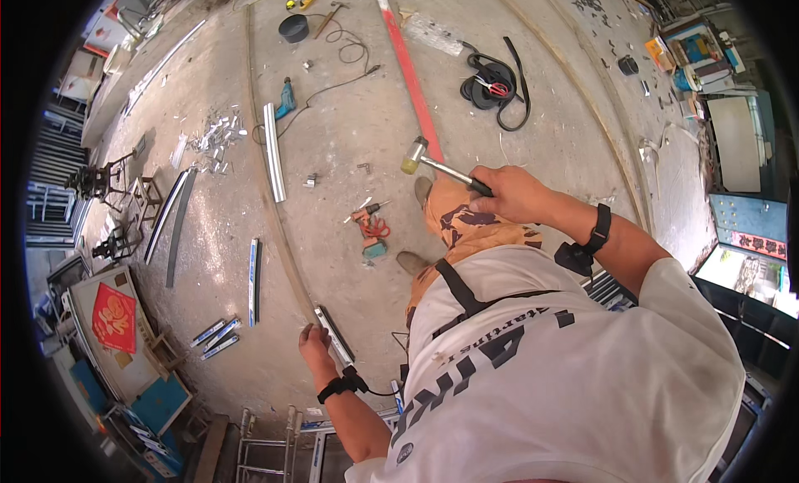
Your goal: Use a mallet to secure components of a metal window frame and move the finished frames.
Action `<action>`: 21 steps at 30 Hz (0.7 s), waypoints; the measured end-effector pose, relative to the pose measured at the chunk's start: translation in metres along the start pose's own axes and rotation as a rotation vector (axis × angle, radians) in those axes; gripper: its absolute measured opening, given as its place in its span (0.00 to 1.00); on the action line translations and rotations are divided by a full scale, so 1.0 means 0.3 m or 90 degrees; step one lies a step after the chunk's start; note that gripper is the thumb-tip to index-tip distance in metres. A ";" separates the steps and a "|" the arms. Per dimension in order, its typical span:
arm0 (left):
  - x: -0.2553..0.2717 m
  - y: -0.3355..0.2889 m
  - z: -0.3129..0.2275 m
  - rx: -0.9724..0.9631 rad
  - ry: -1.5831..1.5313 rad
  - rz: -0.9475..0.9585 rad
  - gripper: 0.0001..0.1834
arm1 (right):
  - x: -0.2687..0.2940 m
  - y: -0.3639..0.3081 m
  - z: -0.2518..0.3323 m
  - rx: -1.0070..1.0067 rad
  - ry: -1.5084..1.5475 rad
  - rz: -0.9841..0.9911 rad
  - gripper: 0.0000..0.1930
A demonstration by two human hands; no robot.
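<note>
Right up close, we have our white T-shirt (pixel 533 366) filling the lower view, and there's our right grip (pixel 504 193), closed firmly around the dark handle end of a mallet (pixel 448 168)! The mallet angles out past our patterned trousers (pixel 466 221), its silver head and yellowish face pointing away to the left. Over on our left, the left grip (pixel 316 348) has its fingers partly curled beside a short dark-and-silver strip (pixel 335 337); whether it touches or holds that strip, we can't tell. Beyond our shoes (pixel 411 262), an orange-and-teal cordless drill (pixel 371 230) lies on the floor (pixel 333 150). Out left, we spot three short bars (pixel 218 337) bunched together. Further up, a pale profile (pixel 273 154) lies next to a blue corded drill (pixel 285 100), while a red bar (pixel 408 75) stretches away from us, a black coil (pixel 489 88) to its right. Furthest off, a dark bucket (pixel 293 29) sits near a hammer (pixel 330 19).
</note>
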State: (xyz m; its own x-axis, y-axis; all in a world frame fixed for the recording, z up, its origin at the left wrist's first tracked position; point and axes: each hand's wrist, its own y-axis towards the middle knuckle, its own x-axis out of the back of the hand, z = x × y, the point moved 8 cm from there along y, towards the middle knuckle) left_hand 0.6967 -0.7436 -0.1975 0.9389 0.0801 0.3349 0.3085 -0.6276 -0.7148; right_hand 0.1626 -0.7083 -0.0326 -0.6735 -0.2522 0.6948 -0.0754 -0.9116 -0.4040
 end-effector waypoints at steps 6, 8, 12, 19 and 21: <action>-0.559 -0.070 -0.580 -0.184 0.130 0.244 0.25 | 0.016 0.271 0.053 0.044 -0.063 0.076 0.22; -0.760 -0.131 -0.771 -0.251 0.100 0.302 0.25 | 0.014 0.371 0.067 0.121 -0.055 0.083 0.21; -1.088 -0.238 -1.022 -0.197 0.091 0.417 0.21 | 0.087 0.540 0.147 0.256 -0.113 0.134 0.20; -1.319 -0.227 -1.348 -0.535 0.190 0.281 0.17 | 0.314 0.750 0.082 0.213 -0.009 0.250 0.25; -1.369 -0.228 -1.432 -0.580 0.206 0.296 0.16 | 0.385 0.800 0.074 0.210 0.085 0.236 0.26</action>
State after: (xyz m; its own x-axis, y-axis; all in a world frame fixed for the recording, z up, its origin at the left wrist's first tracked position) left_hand 0.2242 -1.0664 -0.0223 0.8087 -0.4404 0.3899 -0.4245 -0.8958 -0.1312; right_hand 0.0829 -0.9634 -0.0359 -0.7006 -0.5545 0.4492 0.4082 -0.8277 -0.3850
